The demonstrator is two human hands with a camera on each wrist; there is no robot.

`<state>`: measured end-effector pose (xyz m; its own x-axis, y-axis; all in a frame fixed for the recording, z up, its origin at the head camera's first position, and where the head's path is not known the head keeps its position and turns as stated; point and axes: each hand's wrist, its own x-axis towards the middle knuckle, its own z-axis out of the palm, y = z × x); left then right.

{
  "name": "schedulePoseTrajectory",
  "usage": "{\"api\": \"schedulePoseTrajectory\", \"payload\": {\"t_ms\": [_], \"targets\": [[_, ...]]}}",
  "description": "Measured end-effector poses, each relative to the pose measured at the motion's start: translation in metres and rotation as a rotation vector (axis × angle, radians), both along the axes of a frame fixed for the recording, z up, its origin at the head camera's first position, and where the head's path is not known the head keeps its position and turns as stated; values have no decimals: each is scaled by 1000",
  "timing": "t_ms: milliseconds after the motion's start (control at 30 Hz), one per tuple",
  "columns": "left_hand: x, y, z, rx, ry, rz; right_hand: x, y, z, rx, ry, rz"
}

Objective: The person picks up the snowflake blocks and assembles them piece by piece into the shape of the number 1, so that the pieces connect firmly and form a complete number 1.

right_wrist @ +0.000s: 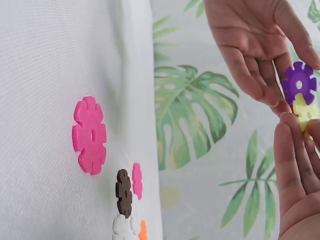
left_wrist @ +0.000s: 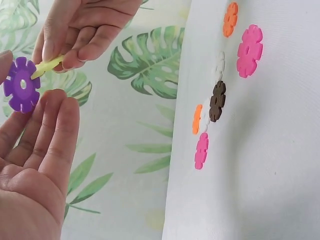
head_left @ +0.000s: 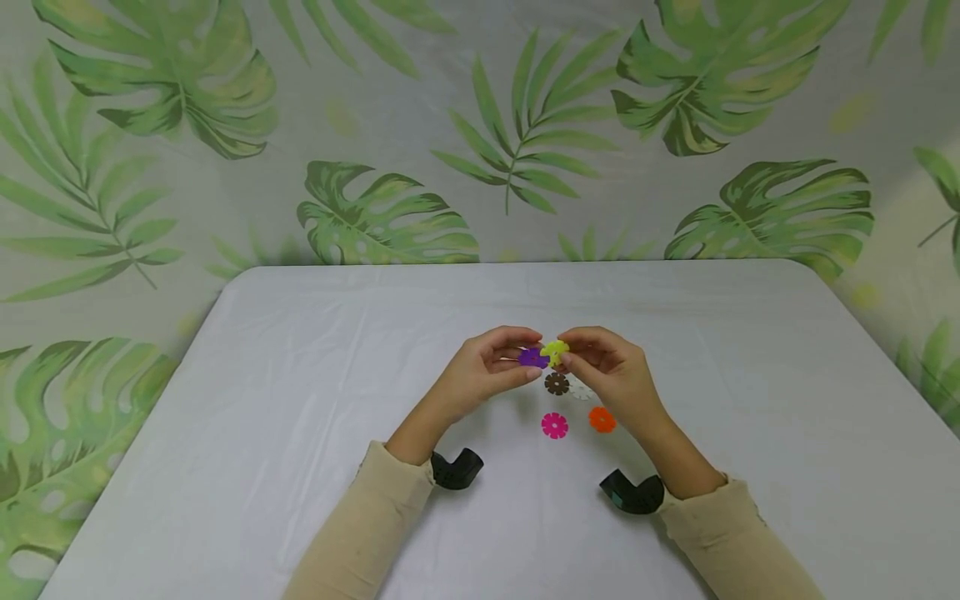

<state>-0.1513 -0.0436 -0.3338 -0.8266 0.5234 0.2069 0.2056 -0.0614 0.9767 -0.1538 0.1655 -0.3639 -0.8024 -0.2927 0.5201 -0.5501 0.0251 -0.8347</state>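
Note:
Between thumb and fingers, my left hand [head_left: 487, 362] pinches a purple flower-shaped notched disc [left_wrist: 22, 85]. My right hand [head_left: 611, 362] pinches a yellow disc [head_left: 555, 353] of the same kind. The two discs meet at their edges, the yellow one set at an angle to the purple in the left wrist view [left_wrist: 47, 66]. Whether their notches are fully interlocked I cannot tell. Both hands are raised above the table, fingertips close together. Just below them lie a brown disc [head_left: 557, 384] and a white disc [head_left: 581, 389], partly covered by the right hand.
A pink disc [head_left: 555, 426] and an orange disc [head_left: 602, 419] lie nearer on the white table [head_left: 300, 375]. Farther back, another pink disc [left_wrist: 201, 151] and another orange disc [left_wrist: 197, 119] show in the left wrist view. Black curved pieces [head_left: 459, 469] sit at both wrists.

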Motion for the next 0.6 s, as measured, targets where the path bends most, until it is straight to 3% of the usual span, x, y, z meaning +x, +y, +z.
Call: {"api": "schedulePoseTrajectory", "payload": {"t_ms": [433,600], "targets": [[2,1,1,-59,132,8,3,-3,2,-82,-98,52],[-5,3,-13,-68,198,5,4,-5,3,-99,-129,67]]}}
